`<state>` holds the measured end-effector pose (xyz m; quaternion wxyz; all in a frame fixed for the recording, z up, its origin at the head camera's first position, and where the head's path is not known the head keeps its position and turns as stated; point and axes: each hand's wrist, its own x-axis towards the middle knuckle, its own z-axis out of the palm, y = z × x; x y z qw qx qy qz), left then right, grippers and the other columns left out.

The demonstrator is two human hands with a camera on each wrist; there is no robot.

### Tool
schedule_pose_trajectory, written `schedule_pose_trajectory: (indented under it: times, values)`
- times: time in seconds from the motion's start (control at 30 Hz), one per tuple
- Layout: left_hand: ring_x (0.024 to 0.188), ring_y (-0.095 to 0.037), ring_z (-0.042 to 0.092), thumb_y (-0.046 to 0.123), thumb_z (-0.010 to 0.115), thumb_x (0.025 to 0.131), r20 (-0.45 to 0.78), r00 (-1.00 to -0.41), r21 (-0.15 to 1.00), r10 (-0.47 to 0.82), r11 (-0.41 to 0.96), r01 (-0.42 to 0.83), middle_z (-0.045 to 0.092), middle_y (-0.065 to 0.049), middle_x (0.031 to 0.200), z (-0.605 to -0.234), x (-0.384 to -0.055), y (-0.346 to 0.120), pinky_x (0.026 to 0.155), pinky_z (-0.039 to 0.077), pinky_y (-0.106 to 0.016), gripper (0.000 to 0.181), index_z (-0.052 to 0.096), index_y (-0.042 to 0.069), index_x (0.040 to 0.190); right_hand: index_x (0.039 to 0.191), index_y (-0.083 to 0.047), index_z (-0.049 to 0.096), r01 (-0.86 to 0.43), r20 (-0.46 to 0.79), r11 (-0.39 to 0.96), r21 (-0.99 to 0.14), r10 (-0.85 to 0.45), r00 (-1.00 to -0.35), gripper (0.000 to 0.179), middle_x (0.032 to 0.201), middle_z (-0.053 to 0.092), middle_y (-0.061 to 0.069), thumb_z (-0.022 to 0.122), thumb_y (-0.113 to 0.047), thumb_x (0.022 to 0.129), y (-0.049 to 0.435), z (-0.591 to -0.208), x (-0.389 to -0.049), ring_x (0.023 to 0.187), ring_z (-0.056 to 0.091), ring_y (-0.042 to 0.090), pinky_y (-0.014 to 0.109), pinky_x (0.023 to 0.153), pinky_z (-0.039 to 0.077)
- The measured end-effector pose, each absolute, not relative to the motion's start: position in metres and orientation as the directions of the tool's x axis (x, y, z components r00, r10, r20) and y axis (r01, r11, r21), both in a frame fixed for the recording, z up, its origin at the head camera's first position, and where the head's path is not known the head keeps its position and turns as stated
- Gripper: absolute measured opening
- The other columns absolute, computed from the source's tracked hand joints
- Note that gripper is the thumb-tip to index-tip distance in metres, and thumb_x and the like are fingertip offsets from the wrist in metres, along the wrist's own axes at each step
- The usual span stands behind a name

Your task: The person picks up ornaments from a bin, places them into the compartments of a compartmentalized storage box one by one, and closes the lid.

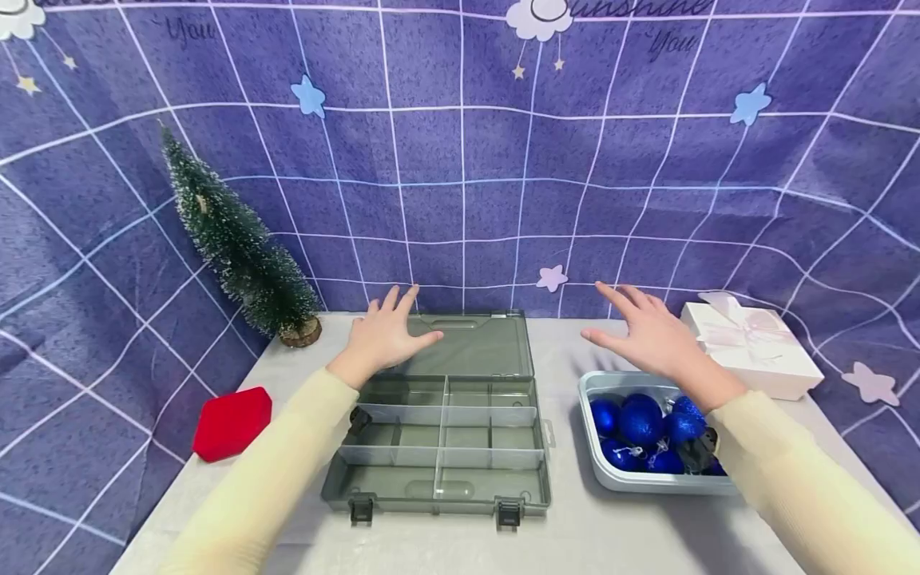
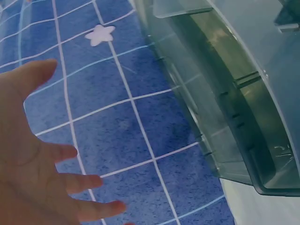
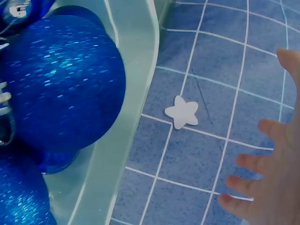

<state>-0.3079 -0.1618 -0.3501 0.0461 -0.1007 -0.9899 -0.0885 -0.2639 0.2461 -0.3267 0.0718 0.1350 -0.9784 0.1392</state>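
My left hand (image 1: 384,339) hovers over the raised lid side of a grey, see-through compartment box (image 1: 440,479), its fingers spread and holding nothing. The box lies unfolded, with white dividers (image 1: 489,457) across its bottom half. In the left wrist view, the same hand (image 2: 42,154) is apart from the box wall. Beyond a light tub (image 1: 611,481) my right hand (image 1: 650,339) hangs in the air, fingers extended and free of any object. Shiny blue Christmas baubles (image 1: 640,423) fill the tub; a glittery bauble (image 3: 70,82) shows large in the right wrist view.
A small frosted Christmas tree (image 1: 237,239) on a wooden base stands at the back left. Below it lies a red box (image 1: 231,423). A white gift box (image 1: 762,351) with a ribbon sits behind the tub. Purple gridded cloth (image 1: 460,160) walls the table (image 1: 561,535).
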Motion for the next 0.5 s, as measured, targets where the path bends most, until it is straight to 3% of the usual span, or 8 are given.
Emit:
schedule_pose_trajectory:
  times: [0.13, 0.3, 0.43, 0.5]
  values:
    - [0.134, -0.058, 0.037, 0.069, 0.058, 0.089, 0.143, -0.967, 0.234, 0.213, 0.942, 0.242, 0.031, -0.026, 0.160, -0.345, -0.300, -0.169, 0.096, 0.042, -0.069, 0.103, 0.016, 0.013, 0.165, 0.163, -0.017, 0.028, -0.322, 0.185, 0.860, -0.397, -0.268, -0.945, 0.083, 0.155, 0.036, 0.028, 0.055, -0.061, 0.097, 0.251, -0.326, -0.251, 0.137, 0.034, 0.053, 0.076, 0.096, 0.035]
    - [0.136, -0.055, 0.037, 0.052, 0.063, 0.095, 0.162, -0.951, 0.323, 0.263, 0.897, 0.303, 0.038, -0.031, 0.154, -0.338, -0.290, -0.184, 0.108, 0.034, -0.065, 0.092, 0.024, 0.000, 0.161, 0.161, -0.012, 0.029, -0.342, 0.167, 0.708, -0.618, -0.307, -0.937, 0.070, 0.150, 0.042, 0.025, 0.055, -0.042, 0.103, 0.256, -0.323, -0.230, 0.133, 0.042, 0.047, 0.070, 0.098, 0.038]
    - [0.139, -0.051, 0.035, 0.041, 0.062, 0.099, 0.151, -0.945, 0.412, 0.289, 0.851, 0.326, 0.038, -0.032, 0.153, -0.337, -0.282, -0.200, 0.113, 0.028, -0.061, 0.083, 0.027, -0.007, 0.157, 0.159, -0.011, 0.033, -0.358, 0.179, 0.630, -0.689, -0.331, -0.926, 0.061, 0.145, 0.048, 0.024, 0.054, -0.031, 0.106, 0.262, -0.327, -0.215, 0.129, 0.048, 0.044, 0.063, 0.098, 0.042]
    - [0.137, -0.051, 0.038, 0.038, 0.061, 0.100, 0.147, -0.945, 0.460, 0.292, 0.826, 0.327, 0.039, -0.033, 0.152, -0.338, -0.276, -0.208, 0.112, 0.030, -0.061, 0.080, 0.027, -0.008, 0.156, 0.158, -0.012, 0.036, -0.374, 0.199, 0.610, -0.698, -0.336, -0.921, 0.058, 0.143, 0.051, 0.021, 0.055, -0.027, 0.106, 0.265, -0.332, -0.209, 0.127, 0.051, 0.040, 0.052, 0.098, 0.046]
